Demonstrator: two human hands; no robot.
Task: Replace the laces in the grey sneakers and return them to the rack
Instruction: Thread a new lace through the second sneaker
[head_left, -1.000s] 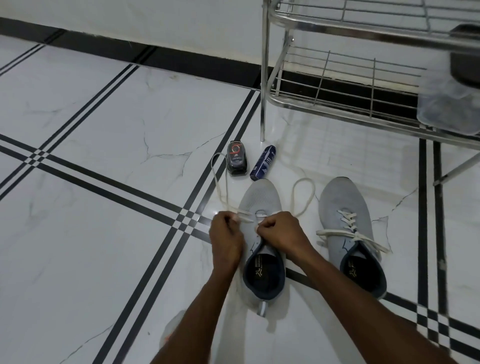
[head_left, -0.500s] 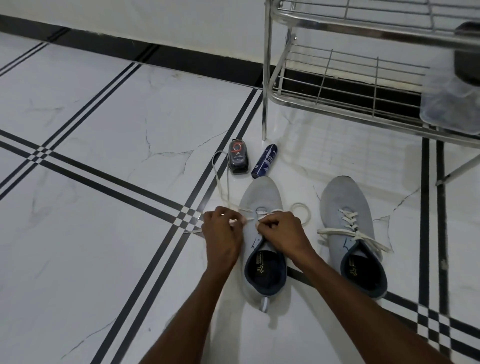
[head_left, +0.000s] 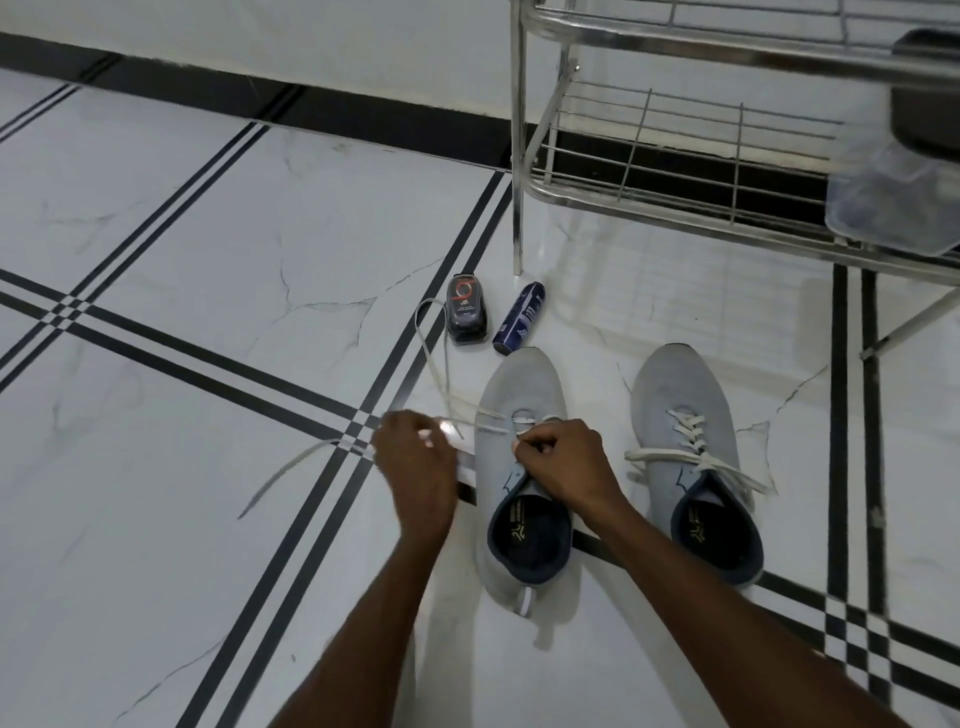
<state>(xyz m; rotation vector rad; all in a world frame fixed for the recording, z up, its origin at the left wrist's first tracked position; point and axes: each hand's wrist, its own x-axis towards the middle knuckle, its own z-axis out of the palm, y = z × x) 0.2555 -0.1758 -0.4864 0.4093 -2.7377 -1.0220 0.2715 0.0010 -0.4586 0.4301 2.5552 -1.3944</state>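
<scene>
Two grey sneakers stand side by side on the tiled floor, toes pointing away from me. The left sneaker (head_left: 519, 395) has a white lace (head_left: 434, 358) threaded only through its front eyelets. My right hand (head_left: 563, 460) rests on its tongue and pinches the lace at the eyelets. My left hand (head_left: 415, 457), blurred, is left of the shoe and grips the lace, whose end trails to the left across the floor. The right sneaker (head_left: 680, 395) is laced in white, its ends lying loose. The steel rack (head_left: 675, 208) stands beyond the shoes.
A small dark shoe-polish container (head_left: 465, 309) and a blue spray can (head_left: 519, 319) lie just past the left sneaker's toe, near the rack's front leg. A dark item and a clear plastic bag (head_left: 893, 208) sit on the rack at the right. A black skirting runs along the wall.
My left hand has pulled away to the left, drawing the lace through; the loop to the right of the shoe is gone and a lace end now trails left.
</scene>
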